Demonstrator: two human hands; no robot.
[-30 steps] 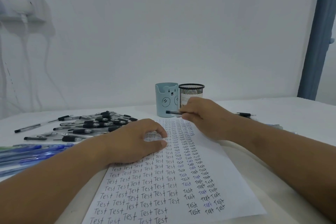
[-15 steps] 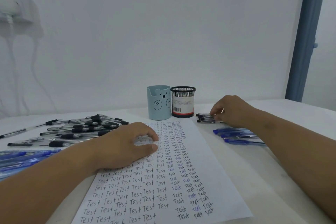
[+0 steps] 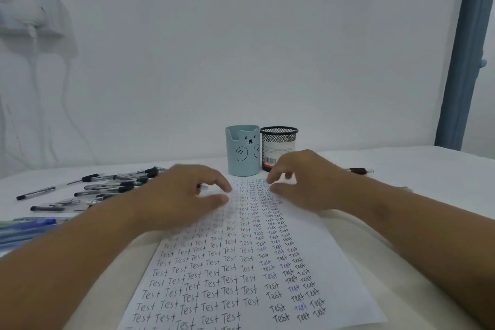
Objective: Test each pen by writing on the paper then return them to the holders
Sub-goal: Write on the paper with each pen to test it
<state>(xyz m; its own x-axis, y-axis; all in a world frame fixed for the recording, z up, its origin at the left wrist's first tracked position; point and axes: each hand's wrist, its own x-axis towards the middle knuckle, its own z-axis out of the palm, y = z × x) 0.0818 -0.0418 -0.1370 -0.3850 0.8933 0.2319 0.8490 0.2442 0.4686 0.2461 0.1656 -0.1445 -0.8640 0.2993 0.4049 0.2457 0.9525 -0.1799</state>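
At the far left a white wall fitting (image 3: pixel 29 16) with cords hanging from it sits above the white table (image 3: pixel 428 166). Blue pens (image 3: pixel 29 225) lie at the table's left edge, and behind them a loose pile of black-capped pens (image 3: pixel 107 187) spreads toward the middle. The left hand (image 3: pixel 184 195) hovers over the upper left part of the paper (image 3: pixel 241 270), fingers loosely curled with thumb and forefinger apart; something small and blurred shows between them, and I cannot tell whether it is held. The sheet, filled with columns of the word "Test", runs from the near edge up to the holders. The blue bear holder (image 3: pixel 242 151) and the black mesh holder (image 3: pixel 278 146) stand upright side by side, touching, just behind the paper's far end. The right hand (image 3: pixel 308 182) is over the paper's upper right corner, in front of the mesh holder, fingers curled and spread, gripping nothing visible. Beyond its wrist one black pen (image 3: pixel 357 170) lies on the table. A blue door frame (image 3: pixel 466 48) stands far right.
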